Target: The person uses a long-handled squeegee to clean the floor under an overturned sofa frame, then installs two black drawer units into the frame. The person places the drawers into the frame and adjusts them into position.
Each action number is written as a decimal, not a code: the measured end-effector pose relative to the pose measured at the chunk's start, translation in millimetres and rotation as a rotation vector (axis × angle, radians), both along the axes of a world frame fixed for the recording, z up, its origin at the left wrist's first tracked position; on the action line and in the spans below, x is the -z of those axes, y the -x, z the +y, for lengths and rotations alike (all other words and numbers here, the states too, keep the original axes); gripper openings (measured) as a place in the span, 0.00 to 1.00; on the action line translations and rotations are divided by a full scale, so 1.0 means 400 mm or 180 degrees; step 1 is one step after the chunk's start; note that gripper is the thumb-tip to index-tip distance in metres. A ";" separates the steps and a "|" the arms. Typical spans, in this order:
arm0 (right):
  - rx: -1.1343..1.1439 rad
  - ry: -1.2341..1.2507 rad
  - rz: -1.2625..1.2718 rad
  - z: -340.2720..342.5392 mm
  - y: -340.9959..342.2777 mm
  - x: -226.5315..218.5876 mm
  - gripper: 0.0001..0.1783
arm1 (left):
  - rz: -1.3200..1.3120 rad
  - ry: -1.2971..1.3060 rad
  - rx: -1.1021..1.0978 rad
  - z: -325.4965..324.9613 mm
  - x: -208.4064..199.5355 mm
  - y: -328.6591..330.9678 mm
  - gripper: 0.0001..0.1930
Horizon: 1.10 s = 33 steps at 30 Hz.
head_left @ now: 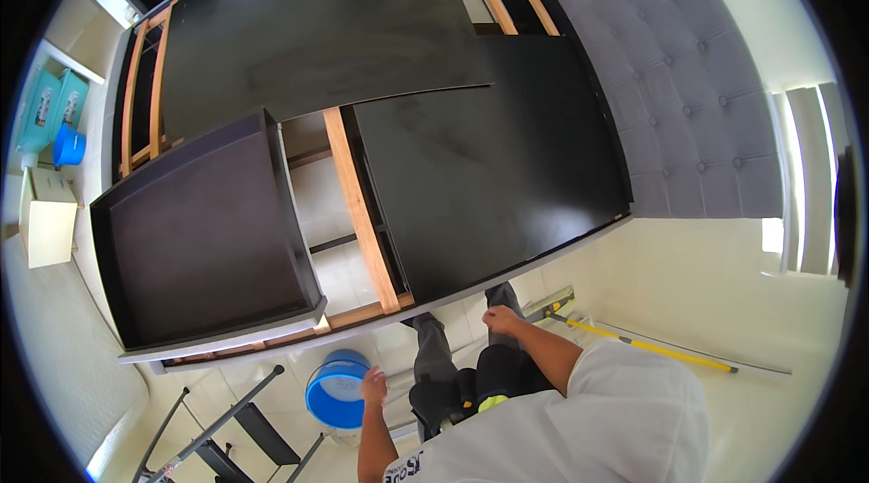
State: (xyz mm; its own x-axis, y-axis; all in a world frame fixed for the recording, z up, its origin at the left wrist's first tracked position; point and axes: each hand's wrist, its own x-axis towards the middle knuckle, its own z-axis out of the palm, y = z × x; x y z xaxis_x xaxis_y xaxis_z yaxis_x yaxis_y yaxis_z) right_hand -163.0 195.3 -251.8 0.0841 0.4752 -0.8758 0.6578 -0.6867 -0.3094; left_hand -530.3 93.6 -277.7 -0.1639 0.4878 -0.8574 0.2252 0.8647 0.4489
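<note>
My left hand [374,385] hangs beside a blue bucket [339,411] on the floor, fingers curled in, with nothing visible in it. In front of my thigh, my right hand [502,321] is closed in a loose fist, and no object shows in it. Neither hand touches the large bed frame ahead. Dark flat panels [489,175] cover much of that frame. Between them, wooden slats [362,211] show above open gaps. A dark shallow drawer [204,239] with a grey front rests at the frame's near left corner.
A grey tufted headboard [688,94] rises at the right. Behind my right arm, a yellow-handled pole [652,352] lies on the floor. A stepladder [226,433] is at lower left. Along the left wall are teal bins [50,112], a small blue tub [69,146] and a cardboard box [50,220].
</note>
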 end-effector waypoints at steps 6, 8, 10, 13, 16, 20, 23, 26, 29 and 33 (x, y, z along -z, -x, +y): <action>0.0179 0.0170 -0.0045 0.013 -0.008 0.010 0.12 | -0.0171 -0.0070 -0.0074 0.040 -0.010 -0.038 0.17; -0.0001 0.0316 -0.0064 0.020 0.001 0.002 0.16 | -0.0064 -0.0134 -0.0030 0.036 0.002 -0.035 0.18; 0.0038 0.0248 0.0026 0.036 0.023 -0.013 0.16 | 0.0037 -0.0164 -0.0014 0.012 0.011 -0.023 0.18; 0.0214 0.0262 0.0111 0.030 0.026 -0.015 0.14 | 0.0123 -0.0152 0.0067 0.008 -0.005 -0.028 0.17; 0.0205 0.0256 0.0112 0.026 0.020 -0.020 0.14 | 0.0213 -0.0120 0.0221 -0.003 -0.012 -0.036 0.17; 0.0101 0.0194 0.0065 0.006 0.009 -0.004 0.15 | 0.0097 -0.0074 0.0285 -0.008 -0.016 -0.040 0.17; 0.0011 -0.0074 0.0068 -0.020 -0.002 0.012 0.15 | -0.0025 -0.0024 0.0145 -0.005 -0.010 -0.049 0.17; -0.0092 -0.0192 0.0007 -0.023 0.001 0.015 0.14 | -0.0077 0.0040 0.0142 0.008 -0.016 -0.057 0.18; -0.0012 -0.0115 0.0075 -0.014 0.011 -0.001 0.16 | -0.0153 0.0117 0.0058 0.020 -0.012 -0.061 0.18; 0.0005 -0.0082 0.0105 -0.009 0.016 -0.003 0.17 | -0.0309 -0.0007 0.0031 0.029 0.038 -0.045 0.17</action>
State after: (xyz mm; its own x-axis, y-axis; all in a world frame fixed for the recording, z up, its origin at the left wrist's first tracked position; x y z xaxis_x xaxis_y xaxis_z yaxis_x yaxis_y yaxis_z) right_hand -169.4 191.7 -250.8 0.0561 0.4975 -0.8657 0.6460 -0.6792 -0.3485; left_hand -512.1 105.3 -292.8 -0.0753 0.4909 -0.8679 0.1889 0.8617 0.4710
